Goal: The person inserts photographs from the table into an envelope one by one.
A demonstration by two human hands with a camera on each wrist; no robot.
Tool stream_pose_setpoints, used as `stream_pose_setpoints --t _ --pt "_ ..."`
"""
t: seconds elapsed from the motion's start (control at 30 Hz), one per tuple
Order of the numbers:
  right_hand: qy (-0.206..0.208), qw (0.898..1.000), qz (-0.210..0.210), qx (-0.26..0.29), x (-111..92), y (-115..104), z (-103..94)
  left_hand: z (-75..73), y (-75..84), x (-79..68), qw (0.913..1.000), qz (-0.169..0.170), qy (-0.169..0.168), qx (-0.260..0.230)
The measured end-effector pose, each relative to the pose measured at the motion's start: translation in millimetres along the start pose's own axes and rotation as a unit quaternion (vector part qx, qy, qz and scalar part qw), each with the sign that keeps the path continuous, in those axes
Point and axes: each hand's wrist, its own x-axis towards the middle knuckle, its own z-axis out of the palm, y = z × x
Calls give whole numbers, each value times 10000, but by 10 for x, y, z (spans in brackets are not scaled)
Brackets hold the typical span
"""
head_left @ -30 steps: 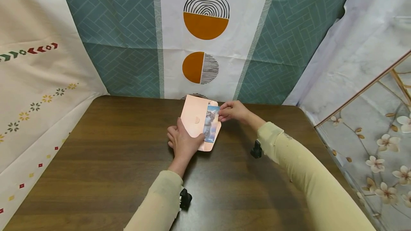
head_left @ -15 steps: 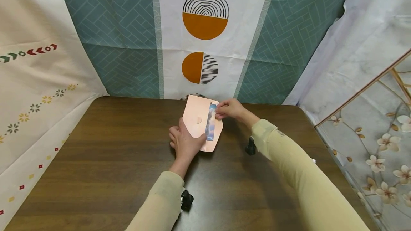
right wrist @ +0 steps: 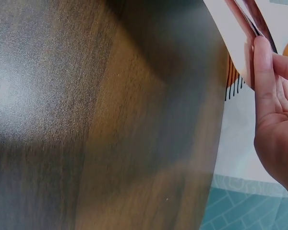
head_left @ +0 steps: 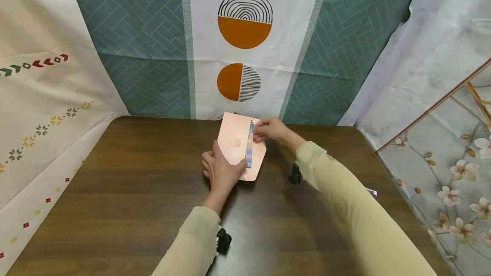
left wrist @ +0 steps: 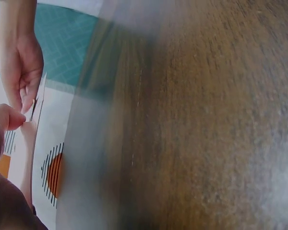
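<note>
A pale pink envelope [head_left: 231, 131] is held up off the table, its flap spread out to the right. My left hand [head_left: 220, 170] grips its lower left side, thumb on the front near the opening and fingers partly hidden behind. From the opening shows a narrow blue and violet strip of a picture card [head_left: 249, 152]; the rest of the card is inside the envelope. My right hand [head_left: 275, 131] pinches the card's outer edge near the top, in front of the flap. The right wrist view shows the envelope [right wrist: 233, 33] edge-on beside the fingers.
A dark brown wooden table [head_left: 145, 208] spreads beneath both arms. Near its right side lies a small whitish object [head_left: 372, 191], partly covered by the right sleeve. Patterned cloths hang behind and at both sides.
The right hand has moved left with the card, which has slid deeper into the envelope: the cat picture has narrowed to a strip. The left hand keeps its grip, almost unmoved.
</note>
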Motion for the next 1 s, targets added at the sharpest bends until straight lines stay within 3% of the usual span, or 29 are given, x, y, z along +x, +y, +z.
stream_pose_setpoints --t 0.27,0.53,0.63,1.0 --pt "-75 9998 -96 -127 -3 -37 21 6 -12 -5 9999 64 113 -88" --pt "-748 9939 232 -778 -73 -75 3 12 -32 31 9998 106 182 -17" --pt "-885 9924 305 -795 -98 -69 5 7 -26 37 9997 127 187 1" --pt "-532 9978 75 -393 -139 -34 58 17 12 22 9998 79 164 -68"
